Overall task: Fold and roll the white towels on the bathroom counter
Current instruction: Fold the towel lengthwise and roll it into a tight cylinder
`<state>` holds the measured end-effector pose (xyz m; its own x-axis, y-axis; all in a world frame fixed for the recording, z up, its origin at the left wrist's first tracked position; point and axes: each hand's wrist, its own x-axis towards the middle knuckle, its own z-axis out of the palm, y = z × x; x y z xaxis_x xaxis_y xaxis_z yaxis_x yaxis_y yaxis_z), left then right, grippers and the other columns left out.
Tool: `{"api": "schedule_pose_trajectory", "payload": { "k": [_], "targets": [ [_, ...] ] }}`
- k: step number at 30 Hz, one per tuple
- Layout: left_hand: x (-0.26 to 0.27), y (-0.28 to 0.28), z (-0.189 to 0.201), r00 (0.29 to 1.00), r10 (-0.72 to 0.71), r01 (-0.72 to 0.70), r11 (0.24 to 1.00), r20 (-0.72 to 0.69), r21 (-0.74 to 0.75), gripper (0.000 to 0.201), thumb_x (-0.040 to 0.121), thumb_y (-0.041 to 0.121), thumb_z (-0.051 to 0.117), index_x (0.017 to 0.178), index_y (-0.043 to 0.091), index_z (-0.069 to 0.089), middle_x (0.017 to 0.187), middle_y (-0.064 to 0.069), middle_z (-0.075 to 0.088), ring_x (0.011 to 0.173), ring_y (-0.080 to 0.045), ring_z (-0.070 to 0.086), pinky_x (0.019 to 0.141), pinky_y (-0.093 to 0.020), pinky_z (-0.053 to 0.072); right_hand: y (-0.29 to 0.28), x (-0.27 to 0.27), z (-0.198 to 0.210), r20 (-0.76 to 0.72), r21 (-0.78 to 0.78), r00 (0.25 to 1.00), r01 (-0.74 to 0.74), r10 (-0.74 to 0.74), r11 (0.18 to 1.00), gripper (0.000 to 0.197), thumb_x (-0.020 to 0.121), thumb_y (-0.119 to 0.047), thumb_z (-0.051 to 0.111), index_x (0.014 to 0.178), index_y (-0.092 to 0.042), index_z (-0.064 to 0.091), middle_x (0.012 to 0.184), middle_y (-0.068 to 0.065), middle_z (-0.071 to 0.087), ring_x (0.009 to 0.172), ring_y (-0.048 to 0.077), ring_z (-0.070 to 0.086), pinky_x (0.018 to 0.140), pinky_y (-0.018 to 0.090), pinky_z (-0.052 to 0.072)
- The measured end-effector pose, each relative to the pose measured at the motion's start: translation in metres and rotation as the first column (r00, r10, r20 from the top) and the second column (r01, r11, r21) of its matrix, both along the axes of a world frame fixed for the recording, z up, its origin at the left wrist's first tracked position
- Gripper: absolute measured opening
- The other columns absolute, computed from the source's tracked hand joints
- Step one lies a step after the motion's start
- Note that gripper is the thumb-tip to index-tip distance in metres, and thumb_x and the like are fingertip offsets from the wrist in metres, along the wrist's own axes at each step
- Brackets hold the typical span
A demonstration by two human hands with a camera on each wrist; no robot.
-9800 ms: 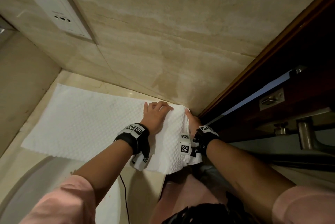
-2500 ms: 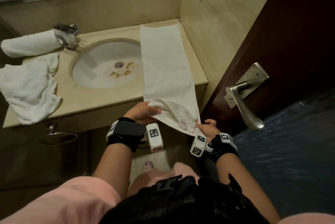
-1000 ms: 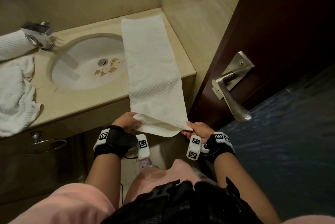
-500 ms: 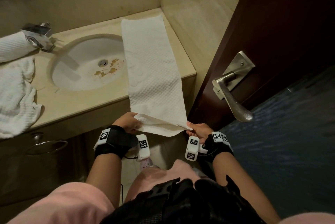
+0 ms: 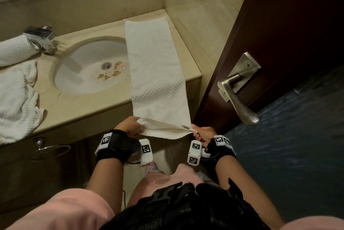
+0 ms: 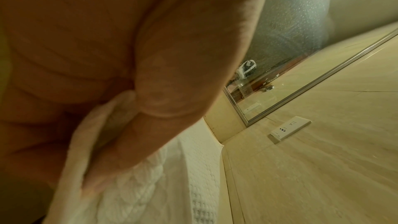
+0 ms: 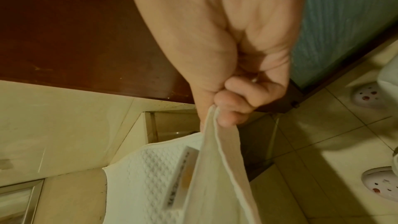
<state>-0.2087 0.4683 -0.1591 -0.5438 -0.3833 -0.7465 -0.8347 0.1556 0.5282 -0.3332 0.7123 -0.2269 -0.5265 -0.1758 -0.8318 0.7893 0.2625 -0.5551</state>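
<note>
Both hands pinch near corners of long towel [image 5: 156,73], lower centre: left hand [image 5: 130,127] on left corner, right hand [image 5: 202,134] on right. Rest lies on counter [image 5: 78,107]. Soft, light, limp: grip both corners, keep edge taut.

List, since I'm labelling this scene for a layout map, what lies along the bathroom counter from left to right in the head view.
Crumpled towel → faucet → sink basin → long folded towel → door handle. The rolled towel behind the faucet overlaps the crumpled one in order, so it is left out.
</note>
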Motion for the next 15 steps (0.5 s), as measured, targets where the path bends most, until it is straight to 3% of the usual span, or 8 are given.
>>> {"api": "schedule_pose_trajectory", "payload": {
  "k": [7,10,12,15],
  "targets": [
    [0.011,-0.007,-0.010,0.993,-0.022,0.023,1.000,-0.113,0.013,0.014,0.083,0.008,0.069,0.089,0.020,0.072,0.101,-0.012,0.071,0.097,-0.029,0.066,0.096,-0.045,0.050,0.005,-0.008,0.006,-0.034,0.008,0.998,-0.061,0.062,0.998,0.015,0.090,-0.011,0.064,0.080,-0.003,0.056,0.059,0.006,0.051,0.031,0.001,0.037,0.033,0.012,0.032],
    [0.021,-0.008,-0.012,0.986,-0.119,0.119,0.993,-0.120,-0.010,0.018,0.086,0.015,0.068,0.104,0.016,0.071,0.100,-0.005,0.071,0.094,-0.021,0.065,0.092,-0.032,0.048,0.009,-0.013,0.010,-0.036,0.007,0.993,-0.110,0.110,0.994,0.014,0.091,-0.010,0.063,0.082,-0.005,0.053,0.061,0.007,0.051,0.029,0.001,0.037,0.032,0.012,0.032],
    [0.025,-0.005,-0.014,0.981,-0.139,0.131,0.989,-0.139,-0.066,0.027,0.091,0.007,0.059,0.116,0.012,0.066,0.108,-0.006,0.067,0.093,-0.016,0.060,0.086,-0.024,0.044,0.009,-0.014,0.011,-0.021,0.010,0.989,-0.148,0.148,0.989,0.013,0.091,-0.010,0.062,0.083,-0.005,0.054,0.062,0.008,0.051,0.029,0.001,0.037,0.032,0.012,0.032],
    [0.032,0.000,-0.023,0.983,-0.032,0.025,0.999,-0.179,-0.043,0.039,0.092,-0.008,0.047,0.125,0.007,0.060,0.129,-0.011,0.058,0.111,-0.023,0.056,0.093,-0.029,0.043,0.007,-0.011,0.010,0.009,0.006,0.983,-0.183,0.183,0.983,0.010,0.092,-0.008,0.061,0.085,-0.003,0.055,0.061,0.008,0.050,0.029,0.001,0.036,0.031,0.011,0.031]
  ]
}}
